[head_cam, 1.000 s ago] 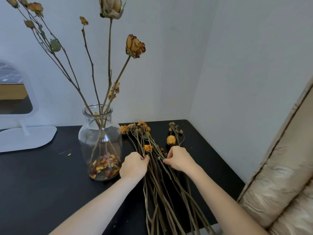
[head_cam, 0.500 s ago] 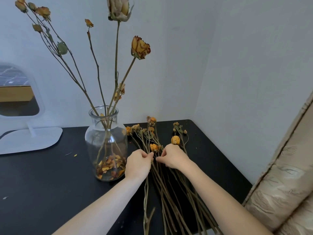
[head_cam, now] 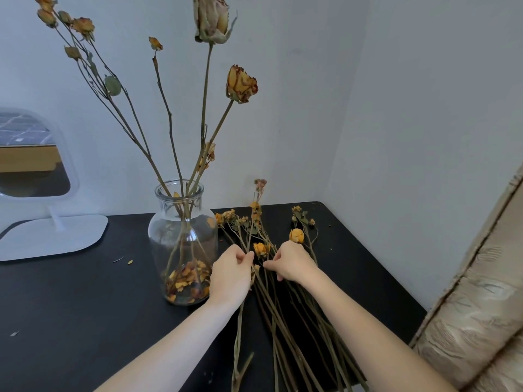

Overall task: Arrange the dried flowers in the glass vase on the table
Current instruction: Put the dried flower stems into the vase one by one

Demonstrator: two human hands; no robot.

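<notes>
A clear glass vase (head_cam: 181, 239) stands on the black table (head_cam: 70, 301), holding several tall dried roses (head_cam: 240, 84) and loose petals at its bottom. To its right lies a bundle of dried flower stems (head_cam: 285, 321) with small orange heads. My left hand (head_cam: 230, 275) pinches one stem near its top; that stem's head (head_cam: 259, 183) tilts up off the table. My right hand (head_cam: 291, 263) rests on the bundle beside it, fingertips closed on the stems.
A white-framed mirror (head_cam: 31, 165) on a flat white base stands at the back left. Walls meet in a corner behind the table. A beige upholstered chair edge (head_cam: 478, 301) rises at the right. Petal crumbs dot the table left of the vase.
My hands have drawn closer together on the bundle. One stem has been lifted out, its head rising above the others. The view has shifted slightly left.
</notes>
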